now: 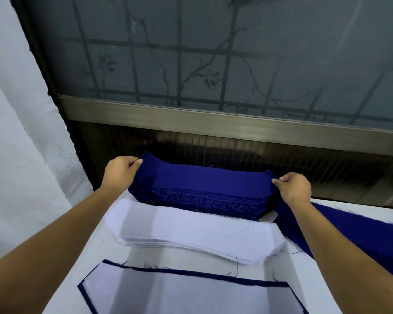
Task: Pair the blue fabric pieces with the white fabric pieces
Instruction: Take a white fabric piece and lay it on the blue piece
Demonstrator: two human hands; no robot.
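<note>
Our left hand (119, 169) and right hand (293, 188) each pinch an end of the top blue piece (204, 180), fingers curled on its corners; the blue stack (225, 208) lies just under our fingertips, the white stack (191, 230) behind them, toward us; frayed threads (191, 203) could snag, we judge, and drag a second layer up; an uneven pull could skew the piece.

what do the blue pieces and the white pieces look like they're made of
The blue pieces look like matte woven cloth, perhaps cotton: loose threads fray from the stack's cut edges. The white pieces look like a smooth matte fabric, possibly interfacing: their edges are clean, barely fraying.
</note>
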